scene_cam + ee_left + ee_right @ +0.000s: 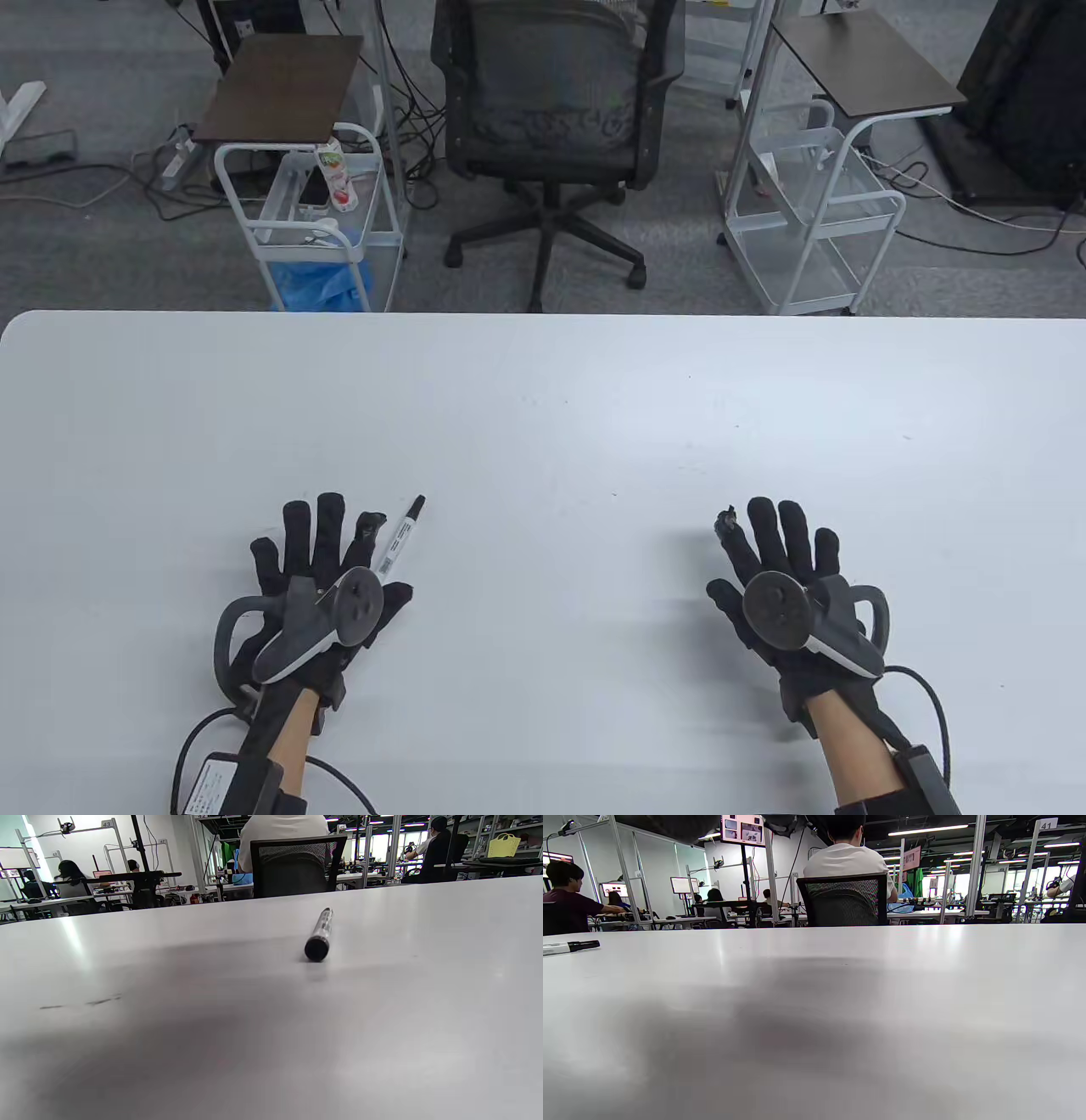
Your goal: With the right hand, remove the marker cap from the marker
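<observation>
**Inspector:** Position of the marker (pixel 399 543)?

**Assistant:** In the table view it lies flat on the white desk (pixel 543 407), lower left of the frame, slanting up and to the right. Its black cap (pixel 415 507) is on, at the upper end. The lower end of the barrel passes under the tracker on the left hand (pixel 318 577).

**Inspector:** Does that hand hold it?

**Assistant:** No grip shows. The left hand is spread palm down, fingers extended, with the marker running just beside its forefinger. Whether glove and barrel touch, I cannot tell. The left wrist view shows the marker (pixel 319 935) end-on, lying alone on the desk, right of centre.

**Inspector:** The right hand?

**Assistant:** The right hand (pixel 785 577) sits in the lower right of the table view, also flat and splayed, holding nothing, well apart from the marker. In the right wrist view the marker (pixel 569 947) appears at the left edge of the frame, cap pointing right.

**Inspector:** Surroundings?

**Assistant:** A black office chair (pixel 556 110) stands beyond the desk's far edge, top centre, between two white wire carts (pixel 310 229).
</observation>
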Action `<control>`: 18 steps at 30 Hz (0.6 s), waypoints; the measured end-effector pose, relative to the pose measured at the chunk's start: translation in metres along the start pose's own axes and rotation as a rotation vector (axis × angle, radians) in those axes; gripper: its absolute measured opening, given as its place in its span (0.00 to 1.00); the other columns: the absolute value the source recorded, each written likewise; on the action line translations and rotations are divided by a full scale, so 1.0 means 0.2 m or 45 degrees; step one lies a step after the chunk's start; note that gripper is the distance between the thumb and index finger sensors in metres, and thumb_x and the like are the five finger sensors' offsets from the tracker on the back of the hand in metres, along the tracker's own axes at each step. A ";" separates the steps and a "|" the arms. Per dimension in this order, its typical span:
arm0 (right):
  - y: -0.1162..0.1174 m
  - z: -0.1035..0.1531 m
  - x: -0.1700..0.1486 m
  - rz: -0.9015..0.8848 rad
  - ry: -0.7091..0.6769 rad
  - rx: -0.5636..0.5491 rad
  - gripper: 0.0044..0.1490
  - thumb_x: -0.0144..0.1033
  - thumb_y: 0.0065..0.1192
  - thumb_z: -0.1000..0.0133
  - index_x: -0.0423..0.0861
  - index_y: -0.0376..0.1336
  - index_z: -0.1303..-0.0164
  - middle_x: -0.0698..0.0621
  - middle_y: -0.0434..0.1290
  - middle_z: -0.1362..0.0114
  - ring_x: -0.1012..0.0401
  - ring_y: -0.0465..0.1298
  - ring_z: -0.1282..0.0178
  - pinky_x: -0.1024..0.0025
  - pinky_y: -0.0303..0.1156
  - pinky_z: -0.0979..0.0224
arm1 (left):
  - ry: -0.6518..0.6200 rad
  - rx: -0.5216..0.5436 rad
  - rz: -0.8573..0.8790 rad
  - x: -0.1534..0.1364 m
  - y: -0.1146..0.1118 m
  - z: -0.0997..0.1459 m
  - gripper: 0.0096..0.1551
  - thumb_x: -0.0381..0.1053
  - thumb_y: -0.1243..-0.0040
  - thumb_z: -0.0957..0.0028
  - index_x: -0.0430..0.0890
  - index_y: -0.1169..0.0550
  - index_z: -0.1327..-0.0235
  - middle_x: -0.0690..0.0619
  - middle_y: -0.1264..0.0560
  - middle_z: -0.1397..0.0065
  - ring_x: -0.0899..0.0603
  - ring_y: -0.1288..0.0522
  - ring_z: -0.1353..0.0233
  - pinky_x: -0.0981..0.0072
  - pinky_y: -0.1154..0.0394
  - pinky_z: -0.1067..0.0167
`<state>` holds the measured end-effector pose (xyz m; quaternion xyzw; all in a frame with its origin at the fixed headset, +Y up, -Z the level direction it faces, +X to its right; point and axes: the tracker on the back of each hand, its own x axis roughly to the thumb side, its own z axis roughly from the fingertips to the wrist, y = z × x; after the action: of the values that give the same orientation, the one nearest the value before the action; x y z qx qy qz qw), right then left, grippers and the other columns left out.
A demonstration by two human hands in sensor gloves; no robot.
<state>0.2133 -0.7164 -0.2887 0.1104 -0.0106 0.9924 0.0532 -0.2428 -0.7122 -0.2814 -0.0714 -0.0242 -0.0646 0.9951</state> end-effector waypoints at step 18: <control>-0.01 0.00 0.00 -0.020 -0.004 -0.008 0.47 0.57 0.41 0.37 0.50 0.40 0.09 0.36 0.33 0.08 0.38 0.33 0.13 0.32 0.31 0.20 | 0.003 0.003 0.027 -0.01 0.02 0.01 0.56 0.80 0.75 0.54 0.60 0.61 0.11 0.47 0.72 0.09 0.33 0.71 0.12 0.28 0.64 0.18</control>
<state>0.2143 -0.7142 -0.2890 0.1120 -0.0127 0.9917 0.0613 -0.2442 -0.7089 -0.2809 -0.0703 -0.0225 -0.0539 0.9958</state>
